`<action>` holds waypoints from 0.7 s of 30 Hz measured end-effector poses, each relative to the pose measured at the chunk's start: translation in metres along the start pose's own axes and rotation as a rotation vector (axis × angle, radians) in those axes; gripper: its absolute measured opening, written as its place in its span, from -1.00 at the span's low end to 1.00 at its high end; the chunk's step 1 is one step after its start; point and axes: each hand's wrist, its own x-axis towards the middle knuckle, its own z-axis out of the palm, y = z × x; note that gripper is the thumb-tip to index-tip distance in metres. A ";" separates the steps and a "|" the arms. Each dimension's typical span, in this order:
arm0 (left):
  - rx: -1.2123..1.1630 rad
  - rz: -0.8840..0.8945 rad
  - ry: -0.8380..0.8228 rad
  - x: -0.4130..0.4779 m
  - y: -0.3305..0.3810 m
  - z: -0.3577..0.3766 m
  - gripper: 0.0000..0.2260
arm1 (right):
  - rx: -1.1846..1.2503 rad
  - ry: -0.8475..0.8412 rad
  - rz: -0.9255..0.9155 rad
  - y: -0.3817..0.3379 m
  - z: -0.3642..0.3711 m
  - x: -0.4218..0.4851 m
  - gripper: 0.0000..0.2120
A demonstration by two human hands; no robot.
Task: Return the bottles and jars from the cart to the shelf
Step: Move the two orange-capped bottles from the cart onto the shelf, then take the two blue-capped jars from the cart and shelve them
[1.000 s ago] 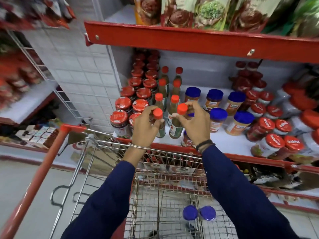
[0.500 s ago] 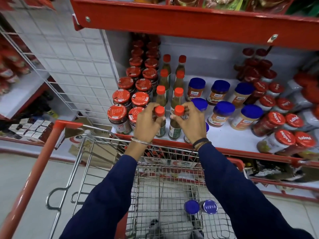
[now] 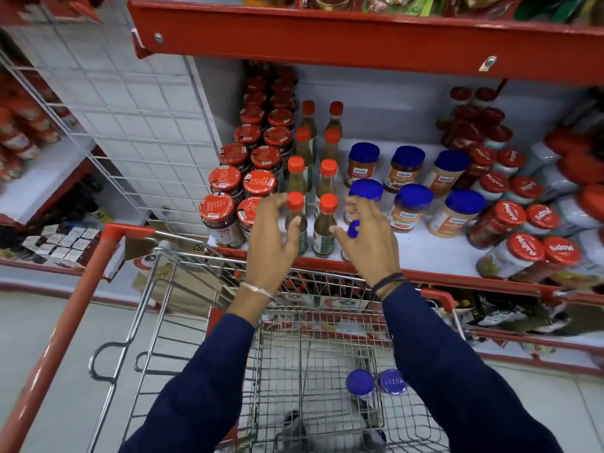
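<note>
A: What are the hands doing?

B: Both are spread open and gripping nothing. The left hand (image 3: 273, 243) hovers just in front of the near-left orange-capped bottle (image 3: 295, 223); the right hand (image 3: 367, 243) hovers just right of the near-right orange-capped bottle (image 3: 326, 228).

A: Are the fingers touching those 2 bottles?

B: I cannot tell; they look very close. Both bottles stand upright at the near edge of the shelf (image 3: 425, 253), heading 2 rows that run to the far side.

A: What is beside them?

B: Red-lidded jars (image 3: 222, 207) to the left, blue-lidded jars (image 3: 413, 204) to the right. One blue lid (image 3: 354, 228) peeks out behind the right hand.

A: And the cart?

B: The cart (image 3: 183, 289) sits near, against the shelf. 2 blue-lidded jars (image 3: 376, 382) stand side by side, touching, in its right part.
</note>
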 end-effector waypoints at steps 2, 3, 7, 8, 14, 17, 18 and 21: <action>-0.025 0.049 0.027 -0.024 0.009 0.003 -0.72 | 0.056 0.021 0.007 0.009 -0.012 -0.026 -0.60; -0.030 0.068 0.002 -0.039 0.012 0.007 -0.72 | 0.085 0.030 0.002 0.017 -0.016 -0.041 -0.64; -0.054 -0.017 -0.243 -0.102 0.011 0.038 -0.73 | 0.065 -0.050 0.060 0.065 -0.018 -0.104 -0.70; -0.053 -0.056 -0.305 -0.117 0.009 0.049 -0.73 | 0.028 -0.095 0.115 0.082 -0.015 -0.118 -0.70; 0.093 -0.221 -0.730 -0.197 -0.026 0.127 -0.60 | -0.170 -0.513 0.419 0.188 0.016 -0.179 -0.55; 0.201 -0.375 -0.969 -0.229 -0.052 0.163 -0.41 | -0.246 -0.795 0.479 0.228 0.039 -0.195 -0.34; 0.222 -0.434 -1.028 -0.240 -0.061 0.173 -0.34 | -0.277 -0.872 0.468 0.238 0.047 -0.199 -0.29; 0.208 -0.627 -1.112 -0.270 -0.080 0.192 -0.23 | -0.356 -1.035 0.430 0.259 0.070 -0.210 -0.20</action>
